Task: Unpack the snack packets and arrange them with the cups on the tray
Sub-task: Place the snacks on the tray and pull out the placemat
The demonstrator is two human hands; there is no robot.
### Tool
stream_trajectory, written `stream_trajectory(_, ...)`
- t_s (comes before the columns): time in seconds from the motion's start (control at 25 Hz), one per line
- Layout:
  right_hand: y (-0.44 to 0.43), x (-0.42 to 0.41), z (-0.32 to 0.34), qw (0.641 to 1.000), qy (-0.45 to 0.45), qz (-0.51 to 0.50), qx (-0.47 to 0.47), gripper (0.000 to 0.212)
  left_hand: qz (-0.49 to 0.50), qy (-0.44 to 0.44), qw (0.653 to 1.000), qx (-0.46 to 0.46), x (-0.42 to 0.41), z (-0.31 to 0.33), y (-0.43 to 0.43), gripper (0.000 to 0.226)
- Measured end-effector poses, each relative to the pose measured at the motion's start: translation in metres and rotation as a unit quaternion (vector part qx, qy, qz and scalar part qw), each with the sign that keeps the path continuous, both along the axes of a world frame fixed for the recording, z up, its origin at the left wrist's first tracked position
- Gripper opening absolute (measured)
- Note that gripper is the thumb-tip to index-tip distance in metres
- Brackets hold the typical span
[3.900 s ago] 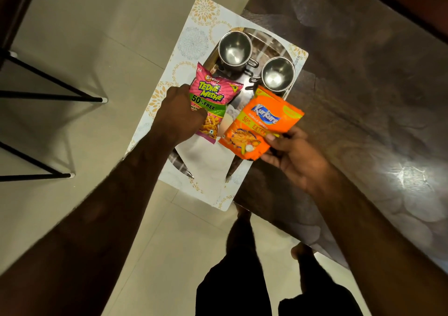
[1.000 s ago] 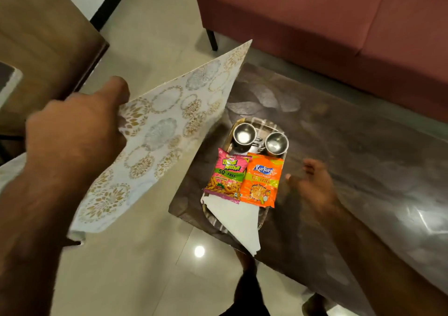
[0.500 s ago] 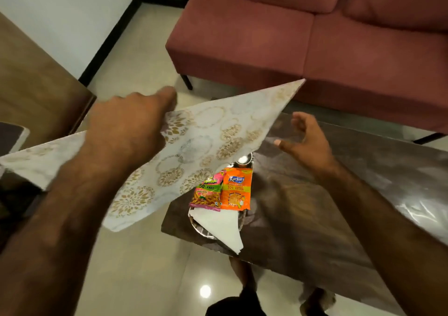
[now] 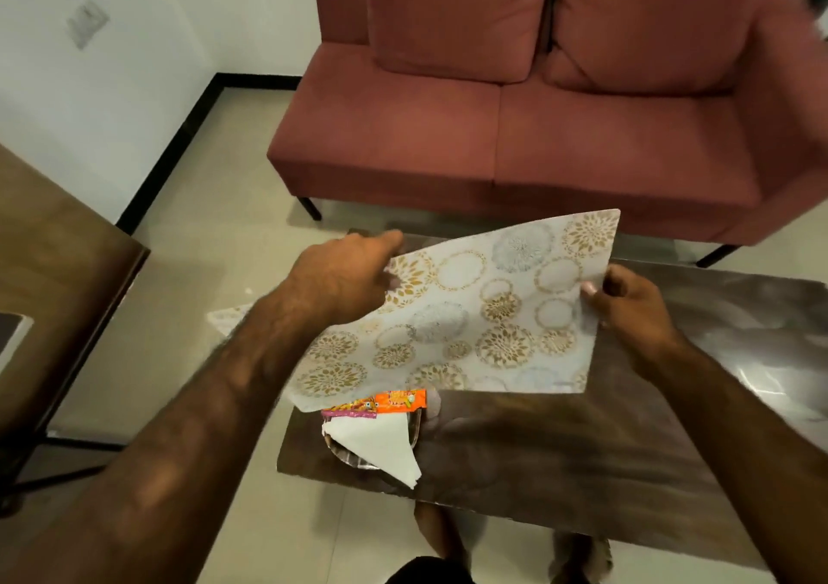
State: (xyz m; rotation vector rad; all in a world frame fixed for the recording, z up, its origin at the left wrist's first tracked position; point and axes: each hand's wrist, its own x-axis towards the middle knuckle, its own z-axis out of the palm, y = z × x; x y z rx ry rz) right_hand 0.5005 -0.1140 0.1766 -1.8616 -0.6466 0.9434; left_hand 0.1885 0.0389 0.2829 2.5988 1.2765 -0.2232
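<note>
Your right hand (image 4: 627, 310), which hung open a moment ago, has now closed on the right edge of the patterned mat (image 4: 461, 314); your left hand (image 4: 345, 274) still grips its left edge. You hold the mat in the air over the tray (image 4: 354, 460), so the cups are hidden. Only the lower edges of the orange packet (image 4: 398, 399) and pink packet (image 4: 347, 413) show, lying on the tray beside a white napkin (image 4: 381, 444). The arranging looks done. The dark table (image 4: 582, 449) is bare to the right; a red sofa (image 4: 515, 126) stands behind.
</note>
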Motion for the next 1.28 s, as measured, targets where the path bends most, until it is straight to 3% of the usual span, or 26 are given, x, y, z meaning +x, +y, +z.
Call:
stream_trajectory(0.24,-0.058,0.053,0.003,0.997,-0.005,-0.075,-0.025,0.020,-0.018,-0.022,0.991,-0.129,0.005,-0.021,0.024,0.016)
stream_trajectory(0.32,-0.077,0.069,0.003,0.994,-0.008,-0.106,-0.031,0.024,0.039,-0.102,0.972,-0.206,0.002,-0.038,0.027,0.017)
stream_trajectory(0.52,-0.113,0.112,-0.003,0.984,0.011,-0.174,-0.035,0.022,0.248,-0.361,0.804,-0.403,0.018,-0.078,0.011,0.033)
stream_trajectory(0.6,-0.124,0.127,-0.010,0.978,0.029,-0.202,-0.036,0.017,0.296,-0.402,0.753,-0.429,0.031,-0.095,0.002,0.043)
stream_trajectory(0.64,-0.132,0.135,-0.014,0.975,0.038,-0.217,-0.034,0.016,0.311,-0.394,0.744,-0.440,0.041,-0.104,-0.006,0.043)
stream_trajectory(0.84,-0.166,0.186,-0.047,0.965,0.037,-0.253,-0.062,0.016,0.318,-0.301,0.780,-0.447,0.098,-0.153,-0.045,0.020)
stream_trajectory(1.28,-0.195,0.294,-0.160,0.962,0.031,-0.224,-0.152,0.032,0.361,-0.246,0.819,-0.371,0.222,-0.240,-0.090,0.027)
